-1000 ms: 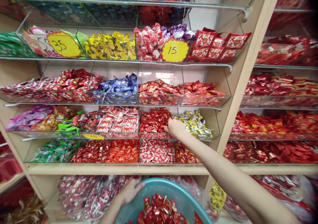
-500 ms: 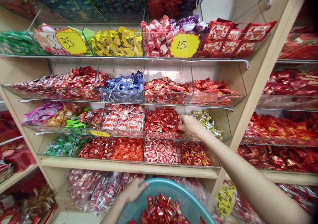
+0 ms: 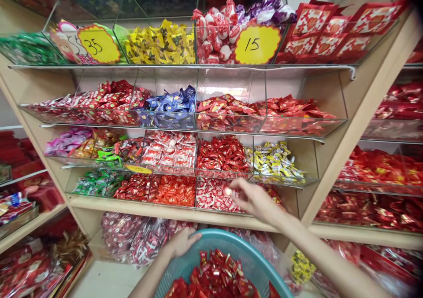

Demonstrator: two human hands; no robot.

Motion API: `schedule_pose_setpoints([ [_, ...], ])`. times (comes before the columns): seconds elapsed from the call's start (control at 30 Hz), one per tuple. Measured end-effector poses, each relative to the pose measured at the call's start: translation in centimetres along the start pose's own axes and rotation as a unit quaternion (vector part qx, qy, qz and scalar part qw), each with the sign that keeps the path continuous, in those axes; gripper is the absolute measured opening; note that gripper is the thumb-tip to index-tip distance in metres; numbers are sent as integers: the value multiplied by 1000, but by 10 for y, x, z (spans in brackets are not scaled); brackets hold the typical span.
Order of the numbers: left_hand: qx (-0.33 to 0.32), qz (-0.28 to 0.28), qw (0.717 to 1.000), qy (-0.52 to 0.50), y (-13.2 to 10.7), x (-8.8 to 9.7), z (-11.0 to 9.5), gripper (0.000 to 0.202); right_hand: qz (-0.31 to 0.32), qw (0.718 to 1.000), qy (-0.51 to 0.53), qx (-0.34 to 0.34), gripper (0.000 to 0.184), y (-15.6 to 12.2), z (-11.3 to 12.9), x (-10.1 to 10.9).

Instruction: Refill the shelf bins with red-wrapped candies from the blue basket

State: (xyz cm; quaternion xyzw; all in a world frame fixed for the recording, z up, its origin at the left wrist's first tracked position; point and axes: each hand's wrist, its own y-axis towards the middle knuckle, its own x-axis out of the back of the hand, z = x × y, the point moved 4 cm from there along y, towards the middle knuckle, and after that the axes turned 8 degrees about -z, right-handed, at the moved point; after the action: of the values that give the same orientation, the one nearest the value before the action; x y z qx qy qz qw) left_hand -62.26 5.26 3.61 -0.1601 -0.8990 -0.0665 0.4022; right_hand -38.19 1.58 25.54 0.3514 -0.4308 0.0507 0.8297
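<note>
My left hand [image 3: 181, 243] grips the far rim of a teal plastic basket [image 3: 238, 244] at the bottom of the view. The basket holds a heap of red foil candies [image 3: 214, 277]. My right hand [image 3: 251, 197] hovers in front of the lowest row of clear bins, over the bin of red-and-white candies [image 3: 211, 194]. Its fingers are loosely curved and apart, and I see nothing in them. Just above it is the bin of matching red foil candies [image 3: 222, 155].
A wooden shelf unit [image 3: 333, 166] carries rows of clear bins with yellow candies [image 3: 274, 161], blue candies [image 3: 170, 106] and others. Yellow price tags read 35 [image 3: 98, 46] and 15 [image 3: 256, 45]. Bagged sweets [image 3: 132, 238] lie under the bottom shelf; more shelves stand either side.
My right hand has drawn back out of the red foil candy bin and dropped to the lowest row. The view has shifted down and left. My left hand stays on the basket rim.
</note>
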Motion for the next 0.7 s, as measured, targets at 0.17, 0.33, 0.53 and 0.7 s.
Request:
schedule_pose_setpoints([
  [0.17,-2,0,1000,5,1,-1,3,55,225,974,-18,-3,30,-69,1,-102],
  [0.33,-14,-10,1000,8,0,-1,5,55,263,964,-39,-15,39,-89,-4,-141],
  [0.53,0,-11,1000,12,-2,1,1,55,20,1000,9,15,17,4,-3,-61],
  [0.7,-1,-16,1000,11,-3,3,-4,55,-120,987,-90,-49,11,96,-24,-1],
])
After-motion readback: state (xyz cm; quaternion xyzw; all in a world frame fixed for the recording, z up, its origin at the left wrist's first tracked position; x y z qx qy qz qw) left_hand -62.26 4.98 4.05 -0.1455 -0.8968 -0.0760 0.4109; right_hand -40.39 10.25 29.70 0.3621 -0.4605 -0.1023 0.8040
